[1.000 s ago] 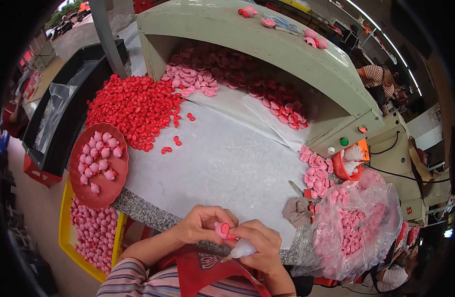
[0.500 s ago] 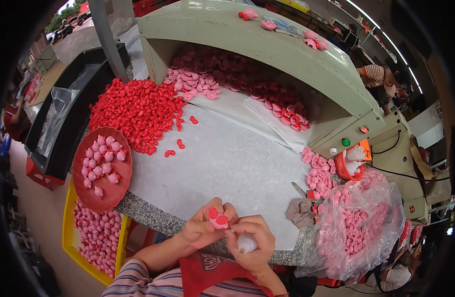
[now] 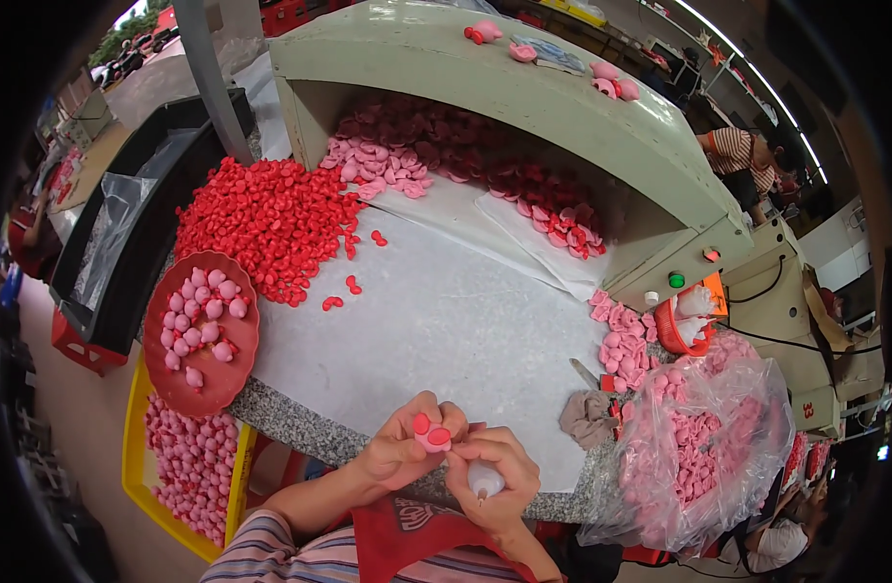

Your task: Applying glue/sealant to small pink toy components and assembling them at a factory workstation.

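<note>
Between the fingers of my left hand (image 3: 399, 447) is a small round pink plastic piece (image 3: 432, 440) with two red ovals on it. My right hand (image 3: 499, 469) is closed round a small translucent squeeze bottle (image 3: 485, 479), its tip end close to the pink piece. Both hands nearly meet above the near edge of the worktable. Whether the tip touches the piece is hidden by the fingers. Up and left lies a big heap of small red parts (image 3: 261, 223). A red scalloped plate (image 3: 198, 379) at the left carries several pink figures.
A yellow crate (image 3: 133, 476) of pink pieces sits below the plate. The grey-green metal housing (image 3: 504, 87) spans the back, with pink and red parts under it. At right are a plastic bag (image 3: 757, 428) of pink parts, a grey cloth (image 3: 589, 418) and an orange-red basket (image 3: 674, 332).
The pink piece has turned and shifted very slightly in my left fingers. My right hand with the bottle is in almost the same place.
</note>
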`<state>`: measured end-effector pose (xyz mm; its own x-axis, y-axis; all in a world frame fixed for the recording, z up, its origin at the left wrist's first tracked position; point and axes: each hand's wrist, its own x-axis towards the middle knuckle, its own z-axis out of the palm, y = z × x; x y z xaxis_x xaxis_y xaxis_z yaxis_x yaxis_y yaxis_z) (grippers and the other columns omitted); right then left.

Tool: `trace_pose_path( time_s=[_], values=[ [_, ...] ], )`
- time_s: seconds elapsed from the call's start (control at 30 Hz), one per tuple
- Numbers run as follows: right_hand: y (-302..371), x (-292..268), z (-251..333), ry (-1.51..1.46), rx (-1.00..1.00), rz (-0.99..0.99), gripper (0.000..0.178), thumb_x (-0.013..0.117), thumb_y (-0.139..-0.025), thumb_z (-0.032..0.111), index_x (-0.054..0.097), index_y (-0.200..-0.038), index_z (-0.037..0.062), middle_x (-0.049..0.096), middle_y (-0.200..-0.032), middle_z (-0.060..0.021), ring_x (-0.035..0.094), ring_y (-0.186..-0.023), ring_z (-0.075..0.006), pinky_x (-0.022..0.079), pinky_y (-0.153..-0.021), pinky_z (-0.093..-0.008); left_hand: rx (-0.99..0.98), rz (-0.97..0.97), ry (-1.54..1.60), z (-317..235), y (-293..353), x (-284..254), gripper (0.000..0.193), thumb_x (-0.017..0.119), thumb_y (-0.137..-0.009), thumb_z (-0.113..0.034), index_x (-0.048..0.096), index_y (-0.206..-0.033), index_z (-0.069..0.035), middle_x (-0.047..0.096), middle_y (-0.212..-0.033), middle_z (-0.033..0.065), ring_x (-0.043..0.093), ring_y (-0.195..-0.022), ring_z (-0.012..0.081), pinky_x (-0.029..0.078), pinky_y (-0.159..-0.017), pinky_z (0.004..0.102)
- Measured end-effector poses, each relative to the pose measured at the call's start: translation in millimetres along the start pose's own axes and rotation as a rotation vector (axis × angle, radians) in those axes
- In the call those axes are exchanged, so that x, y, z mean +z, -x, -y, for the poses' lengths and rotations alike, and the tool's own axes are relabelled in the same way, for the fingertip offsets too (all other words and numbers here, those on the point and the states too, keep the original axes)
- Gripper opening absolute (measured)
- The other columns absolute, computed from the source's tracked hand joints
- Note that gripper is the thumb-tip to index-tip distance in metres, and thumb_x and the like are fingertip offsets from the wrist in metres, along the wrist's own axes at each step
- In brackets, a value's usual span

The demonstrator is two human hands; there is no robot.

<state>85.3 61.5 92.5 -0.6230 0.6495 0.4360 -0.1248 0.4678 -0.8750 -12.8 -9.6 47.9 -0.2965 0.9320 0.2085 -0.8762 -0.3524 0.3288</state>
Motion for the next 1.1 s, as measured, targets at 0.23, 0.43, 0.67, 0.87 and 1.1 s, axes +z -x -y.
trace_pose_path(
  time_s=[0.23,0.43,0.67,0.87,1.1],
  values=[
    [0.8,-1.7,-4.0,-0.034,0.045,0.029,0.018,0.066,-0.061,-0.009,0.06,-0.076,0.0,0.059,-0.075,-0.0101,0.058,-0.067,-0.018,0.047,-0.068,-0.0282,-0.019,-0.045,0.005,1.6,3.1,-6.6,0.016,0.064,-0.077,-0.013,0.05,-0.086,-0.012,0.047,-0.087,0.0004,0.041,-0.084,0.015,0.033,-0.083,0.0306],
    [-6.7,-27.1,-13.3,-0.381,0.367,0.147,0.024,0.062,-0.063,-0.01,0.061,-0.086,-0.0027,0.058,-0.09,-0.0125,0.054,-0.061,-0.0131,0.043,-0.054,-0.0222,-0.078,0.009,-0.276,-19.3,1.2,-3.8,0.032,0.065,-0.075,-0.011,0.052,-0.103,-0.005,0.05,-0.1,0.0108,0.049,-0.096,0.0197,0.039,-0.084,0.033],
    [-19.9,-37.9,-16.4,-0.504,0.628,0.36,0.035,0.063,-0.069,-0.008,0.059,-0.104,-0.0013,0.055,-0.107,-0.0122,0.057,-0.072,-0.0098,0.045,-0.057,-0.0191,-0.28,-0.045,-0.353,-31.1,2.9,-1.5,0.033,0.062,-0.075,0.003,0.051,-0.105,0.001,0.055,-0.102,0.0115,0.056,-0.093,0.0166,0.047,-0.08,0.0273],
    [-24.2,-34.7,-10.0,-0.454,0.676,0.388,0.035,0.063,-0.069,-0.008,0.06,-0.104,-0.0006,0.057,-0.104,-0.0098,0.057,-0.075,-0.0099,0.046,-0.059,-0.0192,-0.31,-0.169,-0.312,-28.8,5.7,-9.3,0.034,0.062,-0.074,0.006,0.051,-0.105,0.004,0.059,-0.096,0.0121,0.059,-0.088,0.0165,0.05,-0.076,0.0277],
    [-17.4,-34.3,-17.5,-0.477,0.649,0.374,0.036,0.063,-0.068,-0.009,0.059,-0.103,-0.0003,0.057,-0.099,-0.0078,0.056,-0.072,-0.0075,0.043,-0.062,-0.018,-0.297,-0.189,-0.414,-29.9,5.9,-7.2,0.036,0.063,-0.072,0.006,0.053,-0.107,0.004,0.058,-0.102,0.0138,0.058,-0.091,0.0175,0.049,-0.079,0.0287]
  ],
)
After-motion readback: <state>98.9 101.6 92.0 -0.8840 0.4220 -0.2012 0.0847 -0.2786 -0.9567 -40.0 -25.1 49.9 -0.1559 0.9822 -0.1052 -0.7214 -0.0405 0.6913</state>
